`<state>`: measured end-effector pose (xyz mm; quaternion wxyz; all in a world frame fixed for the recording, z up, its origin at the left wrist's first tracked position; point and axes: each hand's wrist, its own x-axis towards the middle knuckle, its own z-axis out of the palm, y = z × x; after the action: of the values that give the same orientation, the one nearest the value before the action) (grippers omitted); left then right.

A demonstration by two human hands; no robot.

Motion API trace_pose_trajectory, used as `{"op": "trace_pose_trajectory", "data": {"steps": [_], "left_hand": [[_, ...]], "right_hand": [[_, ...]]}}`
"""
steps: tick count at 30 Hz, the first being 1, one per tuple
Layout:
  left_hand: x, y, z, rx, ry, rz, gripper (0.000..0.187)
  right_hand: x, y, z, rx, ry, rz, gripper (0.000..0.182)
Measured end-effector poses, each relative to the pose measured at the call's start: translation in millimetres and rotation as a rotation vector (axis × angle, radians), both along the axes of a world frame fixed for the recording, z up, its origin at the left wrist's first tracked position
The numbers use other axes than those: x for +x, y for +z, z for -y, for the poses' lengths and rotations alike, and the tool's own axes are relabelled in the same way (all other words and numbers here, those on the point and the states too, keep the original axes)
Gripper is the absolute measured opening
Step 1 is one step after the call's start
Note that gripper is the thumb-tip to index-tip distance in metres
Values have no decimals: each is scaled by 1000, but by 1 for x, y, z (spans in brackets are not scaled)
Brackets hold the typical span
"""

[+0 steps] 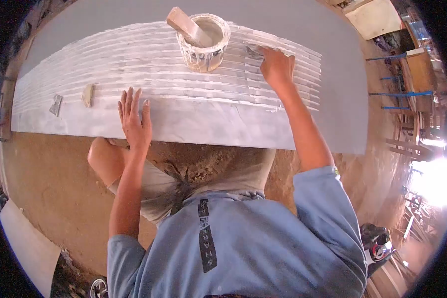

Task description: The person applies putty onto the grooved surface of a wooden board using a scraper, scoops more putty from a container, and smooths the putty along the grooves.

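Observation:
A large grey board (335,99) lies in front of me, with long white ridges of paste (134,64) running across it. My right hand (278,68) is closed on a thin flat scraper (254,51), which touches the ridges towards the board's right side. Fingers stretched, my left hand (135,121) rests flat at the near edge. Between and beyond my hands, a paste-smeared bucket (202,60) stands on the board, a flat wooden stick (186,26) leaning out of it. Left of my left hand lie a beige scrap (87,95) and a crumpled grey scrap (56,105).
Brown dirt floor (54,179) surrounds the board. At the right stand wooden furniture (422,72) with blue legs and a pile of wood strips (407,233). A pale sheet (27,243) lies at the lower left. Bright light comes from the right.

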<state>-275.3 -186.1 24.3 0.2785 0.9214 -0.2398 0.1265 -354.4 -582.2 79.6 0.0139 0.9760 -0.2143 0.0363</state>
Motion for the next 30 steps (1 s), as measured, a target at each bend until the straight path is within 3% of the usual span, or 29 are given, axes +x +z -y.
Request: {"op": "trace_pose_trajectory", "data": {"steps": [4, 7, 13, 16, 20, 21, 24, 26, 30], "left_hand": [[0, -4, 0, -11, -3, 7, 41], [2, -6, 0, -15, 16, 5, 41], [1, -8, -2, -1, 12, 25, 42], [0, -10, -4, -5, 6, 37, 43], [-1, -9, -4, 14, 10, 6, 44], [0, -7, -3, 13, 17, -3, 44], [0, -4, -1, 12, 24, -31, 45], [-4, 1, 0, 13, 35, -45, 44], [-3, 2, 2, -2, 32, -23, 43]], "right_hand": [[-23, 0, -24, 43, -15, 113, 41], [-46, -2, -38, 62, -7, 39, 53], [-82, 6, -71, 86, -24, -31, 54], [-109, 1, -84, 96, 40, 37, 44], [-147, 12, -102, 42, 67, 35, 44], [-154, 18, -98, 133, 63, -34, 44], [-144, 50, -73, 328, -29, -187, 59], [-125, 43, -39, 277, -41, 185, 44], [-54, 42, 7, 212, -112, 144, 43]]}}
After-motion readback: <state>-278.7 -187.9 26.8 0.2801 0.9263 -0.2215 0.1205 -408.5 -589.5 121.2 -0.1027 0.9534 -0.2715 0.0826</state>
